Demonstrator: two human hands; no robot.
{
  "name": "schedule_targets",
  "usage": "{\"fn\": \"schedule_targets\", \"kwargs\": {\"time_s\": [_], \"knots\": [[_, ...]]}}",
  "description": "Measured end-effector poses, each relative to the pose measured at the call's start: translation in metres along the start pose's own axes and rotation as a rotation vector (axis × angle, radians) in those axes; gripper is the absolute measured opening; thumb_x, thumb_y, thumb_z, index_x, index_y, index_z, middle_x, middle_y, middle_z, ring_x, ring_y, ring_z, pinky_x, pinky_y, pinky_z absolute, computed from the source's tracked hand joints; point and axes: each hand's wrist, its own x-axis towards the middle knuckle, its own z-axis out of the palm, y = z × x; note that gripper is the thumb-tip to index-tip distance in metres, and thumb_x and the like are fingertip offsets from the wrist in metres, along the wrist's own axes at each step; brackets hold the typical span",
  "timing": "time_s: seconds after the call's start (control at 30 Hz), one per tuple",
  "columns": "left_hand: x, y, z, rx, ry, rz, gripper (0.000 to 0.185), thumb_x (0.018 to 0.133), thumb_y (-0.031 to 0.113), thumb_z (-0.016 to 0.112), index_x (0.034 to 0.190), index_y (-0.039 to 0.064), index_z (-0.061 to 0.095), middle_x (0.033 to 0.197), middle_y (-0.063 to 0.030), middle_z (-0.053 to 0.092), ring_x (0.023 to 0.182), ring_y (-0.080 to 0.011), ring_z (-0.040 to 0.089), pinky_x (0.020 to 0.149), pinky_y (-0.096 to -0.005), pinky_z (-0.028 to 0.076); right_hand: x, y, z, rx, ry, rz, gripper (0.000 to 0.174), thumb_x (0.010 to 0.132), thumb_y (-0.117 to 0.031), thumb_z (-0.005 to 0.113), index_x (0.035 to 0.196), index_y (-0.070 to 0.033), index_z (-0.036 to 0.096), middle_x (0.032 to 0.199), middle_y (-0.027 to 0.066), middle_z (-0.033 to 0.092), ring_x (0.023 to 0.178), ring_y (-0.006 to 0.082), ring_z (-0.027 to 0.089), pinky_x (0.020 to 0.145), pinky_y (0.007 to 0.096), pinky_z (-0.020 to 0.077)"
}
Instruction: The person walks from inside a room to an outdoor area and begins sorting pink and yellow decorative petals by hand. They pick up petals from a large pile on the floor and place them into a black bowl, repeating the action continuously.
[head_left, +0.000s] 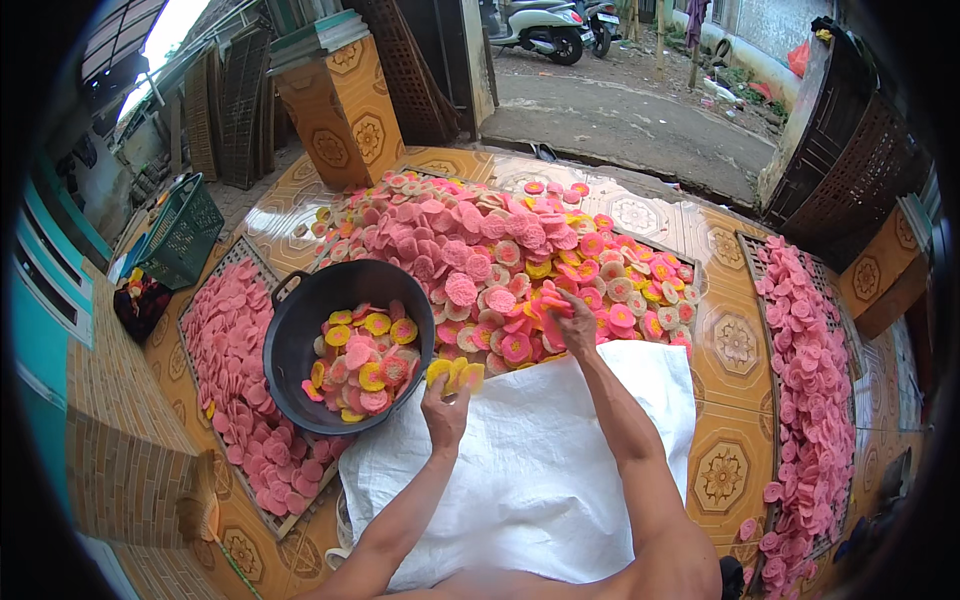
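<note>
My left hand (444, 420) holds several yellow and pink crackers (455, 373) beside the right rim of a large black pan (289, 375). Pink, yellow and cream crackers (360, 351) lie in the bottom of the pan. Over the big mixed pile of round crackers (465, 232), my right hand (576, 324) holds a bunch of pink and red crackers (551, 306). A white woven cloth or sack (525, 457) covers my lap and reaches up to the near edge of the pile.
Pink crackers cover a woven tray (281, 525) at left and another tray (772, 375) at right. A green plastic basket (184, 232) stands at back left near a tiled pillar (345, 112). Patterned orange tiles (724, 465) form the floor. Scooters (544, 30) are parked outside.
</note>
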Motion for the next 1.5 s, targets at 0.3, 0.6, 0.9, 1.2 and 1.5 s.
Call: {"fn": "schedule_targets", "kwargs": {"time_s": [0.3, 0.6, 0.9, 1.2, 1.5], "knots": [[0.0, 0.05, -0.076, -0.178, 0.136, -0.025, 0.034, 0.092, 0.013, 0.079, 0.117, -0.007, 0.068, 0.108, -0.0118, 0.074, 0.098, -0.0178, 0.071, 0.09, -0.0322, 0.057, 0.004, -0.064, -0.035, 0.822, 0.007, 0.242, 0.064, 0.097, -0.024, 0.078, 0.149, -0.011, 0.045, 0.139, 0.0044, 0.06, 0.129, 0.0186, 0.058, 0.102, 0.0395, 0.0539], [-0.005, 0.05, -0.107, -0.332, 0.218, -0.119, 0.031, 0.09, 0.01, 0.08, 0.113, -0.007, 0.068, 0.107, -0.0092, 0.071, 0.095, -0.0166, 0.07, 0.081, -0.0298, 0.062, -0.061, -0.111, 0.022, 1.488, -0.445, 0.632, 0.043, 0.103, -0.036, 0.066, 0.14, -0.014, 0.058, 0.132, 0.0068, 0.07, 0.118, 0.0229, 0.069, 0.079, 0.0392, 0.0617], [0.079, 0.042, -0.155, -0.299, 0.502, -0.049, 0.028, 0.09, 0.017, 0.084, 0.097, -0.007, 0.072, 0.089, -0.0087, 0.072, 0.08, -0.0187, 0.068, 0.076, -0.0341, 0.055, -0.07, -0.204, 0.175, 1.044, -0.647, 0.562, 0.032, 0.103, -0.03, 0.068, 0.128, -0.01, 0.066, 0.115, 0.0021, 0.069, 0.101, 0.011, 0.065, 0.083, 0.028, 0.0539], [0.075, 0.012, -0.192, 0.072, 0.602, 0.046, 0.034, 0.103, 0.025, 0.067, 0.118, -0.005, 0.069, 0.108, -0.0229, 0.074, 0.098, -0.0337, 0.071, 0.088, -0.0412, 0.054, -0.138, -0.22, 0.165, 0.366, -0.619, 0.079, 0.071, 0.103, -0.035, 0.07, 0.156, 0.004, 0.043, 0.152, 0.0192, 0.054, 0.139, 0.0272, 0.054, 0.111, 0.0369, 0.0472], [-0.044, 0.059, -0.077, 0.285, -0.015, 0.456, 0.051, 0.1, 0.022, 0.069, 0.147, 0.009, 0.052, 0.143, -0.0277, 0.056, 0.133, -0.0426, 0.056, 0.11, -0.0497, 0.047, -0.201, -0.191, 0.087, 1.273, -0.577, 0.746, 0.044, 0.113, -0.033, 0.051, 0.143, -0.002, 0.055, 0.138, 0.0122, 0.064, 0.129, 0.0233, 0.061, 0.109, 0.0378, 0.0503]]}}
